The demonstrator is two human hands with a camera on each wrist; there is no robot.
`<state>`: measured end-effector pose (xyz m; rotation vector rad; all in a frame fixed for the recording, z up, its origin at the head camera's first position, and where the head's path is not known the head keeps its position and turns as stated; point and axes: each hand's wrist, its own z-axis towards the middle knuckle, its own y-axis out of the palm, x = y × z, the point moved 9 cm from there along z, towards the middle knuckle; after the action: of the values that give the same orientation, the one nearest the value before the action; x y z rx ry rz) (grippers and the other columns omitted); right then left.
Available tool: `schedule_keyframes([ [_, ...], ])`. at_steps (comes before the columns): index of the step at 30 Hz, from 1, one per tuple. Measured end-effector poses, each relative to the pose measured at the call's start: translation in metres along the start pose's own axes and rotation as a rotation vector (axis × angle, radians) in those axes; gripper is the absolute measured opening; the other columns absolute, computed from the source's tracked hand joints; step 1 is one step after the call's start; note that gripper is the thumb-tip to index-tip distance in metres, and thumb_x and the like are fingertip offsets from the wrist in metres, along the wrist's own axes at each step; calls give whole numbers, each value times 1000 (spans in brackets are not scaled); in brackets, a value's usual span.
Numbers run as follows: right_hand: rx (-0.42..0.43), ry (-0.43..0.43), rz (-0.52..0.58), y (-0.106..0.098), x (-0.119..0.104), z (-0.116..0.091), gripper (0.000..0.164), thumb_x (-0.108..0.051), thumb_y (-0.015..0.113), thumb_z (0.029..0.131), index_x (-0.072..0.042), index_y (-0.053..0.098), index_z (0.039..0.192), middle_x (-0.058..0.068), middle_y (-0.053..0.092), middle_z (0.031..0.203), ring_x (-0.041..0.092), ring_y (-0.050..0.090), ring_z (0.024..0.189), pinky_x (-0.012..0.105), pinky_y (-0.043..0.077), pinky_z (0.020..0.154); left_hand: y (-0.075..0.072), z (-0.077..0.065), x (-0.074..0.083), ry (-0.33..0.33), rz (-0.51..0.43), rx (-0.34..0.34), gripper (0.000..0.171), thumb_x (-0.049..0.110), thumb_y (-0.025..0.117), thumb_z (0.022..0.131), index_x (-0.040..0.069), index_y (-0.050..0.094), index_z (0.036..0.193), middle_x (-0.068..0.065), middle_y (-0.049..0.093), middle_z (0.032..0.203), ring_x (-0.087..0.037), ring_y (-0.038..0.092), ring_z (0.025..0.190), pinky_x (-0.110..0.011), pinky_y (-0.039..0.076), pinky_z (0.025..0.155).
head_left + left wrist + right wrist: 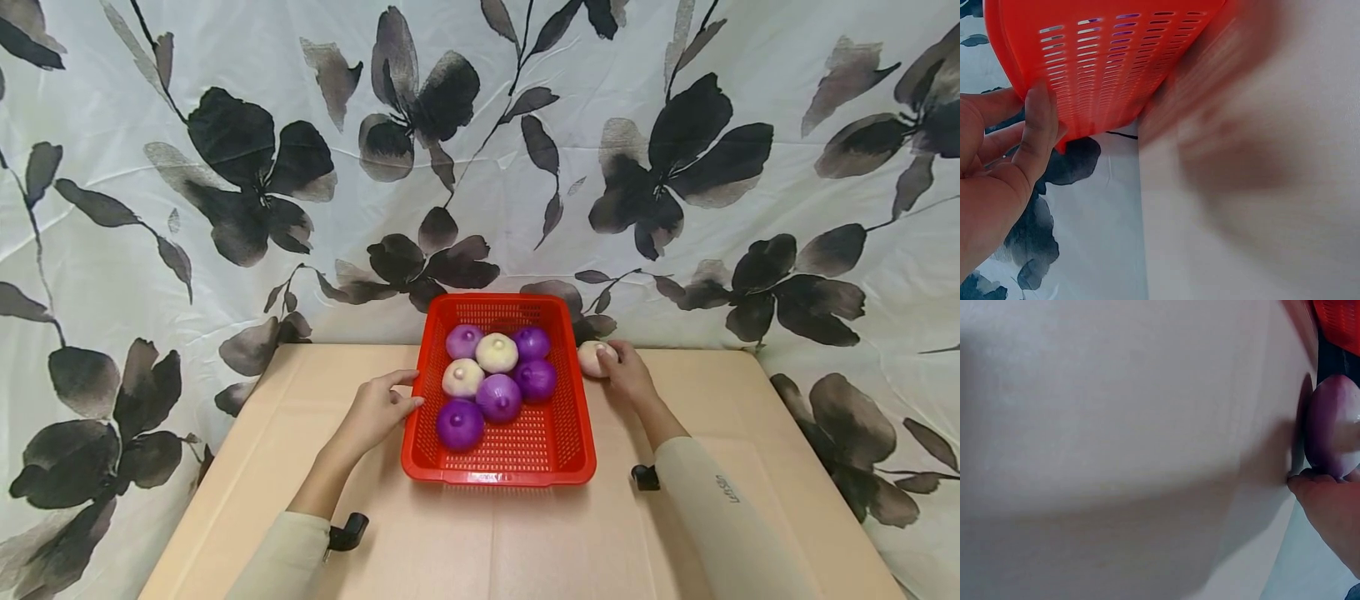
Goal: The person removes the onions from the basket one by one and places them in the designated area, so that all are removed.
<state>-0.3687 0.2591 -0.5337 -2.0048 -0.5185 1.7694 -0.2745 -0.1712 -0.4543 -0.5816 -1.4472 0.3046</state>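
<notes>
A red plastic basket point(555, 446) with perforated walls holds several round onions, some glossy purple point(460, 425) and some cream-white point(462, 378), each topped by a small nub. My left hand point(380, 410) pinches the basket's left rim. From the left wrist view, the thumb point(1038, 119) lies against the basket's outer wall point(1104, 69). Right of the basket, my right hand point(628, 375) grips another pale onion point(596, 359) near the table's far edge. Its side shows purple in the right wrist view, where only part of the right hand point(1335, 515) appears.
The basket stands on a light wooden-looking table point(495, 542), near its back edge. Directly behind hangs a white cloth point(525, 208) printed with dark flowers. Small black wrist cameras are on the left wrist point(348, 532) and right wrist point(645, 477).
</notes>
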Motion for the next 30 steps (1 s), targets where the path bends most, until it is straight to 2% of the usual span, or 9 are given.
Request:
schedule_keyframes([
  [3,-6,-5,-32,1,-2,0,63,-39,45,110,4,33,154,29,37,160,45,34,149,55,25,125,0,0,0,0,4,0,50,4,73,93,-4,58,140,-24,71,122,-16,71,64,-47,62,66],
  [8,-8,-5,-54,2,-3,-1,63,-40,44,110,2,33,156,29,38,159,46,35,149,56,26,124,-1,0,0,0,22,7,50,5,74,93,-3,58,140,-23,70,124,-15,71,64,-35,61,61],
  [16,-15,-26,-68,1,-2,-1,68,-35,54,107,5,30,157,31,36,159,46,36,148,55,28,124,0,0,-2,-5,7,0,51,5,74,93,-3,57,141,-24,69,127,-16,72,65,-44,63,67],
  [23,-18,-51,-69,0,-3,-2,68,-33,55,107,4,30,157,31,36,160,46,35,149,55,28,124,-1,0,-2,3,-2,1,51,5,74,93,-4,57,141,-24,68,128,-16,72,65,-50,62,68],
  [26,-23,-51,-66,0,-2,-2,67,-32,55,107,4,29,158,31,35,160,46,34,149,55,27,125,0,0,-2,2,-1,0,51,5,74,93,-4,57,141,-24,68,127,-16,72,65,-42,63,66],
  [30,-24,-64,-64,1,-2,-3,67,-32,55,107,4,29,158,31,35,160,46,35,149,54,27,125,0,1,-2,-2,-3,-1,51,5,74,93,-4,58,141,-24,69,126,-16,72,65,-39,63,64],
])
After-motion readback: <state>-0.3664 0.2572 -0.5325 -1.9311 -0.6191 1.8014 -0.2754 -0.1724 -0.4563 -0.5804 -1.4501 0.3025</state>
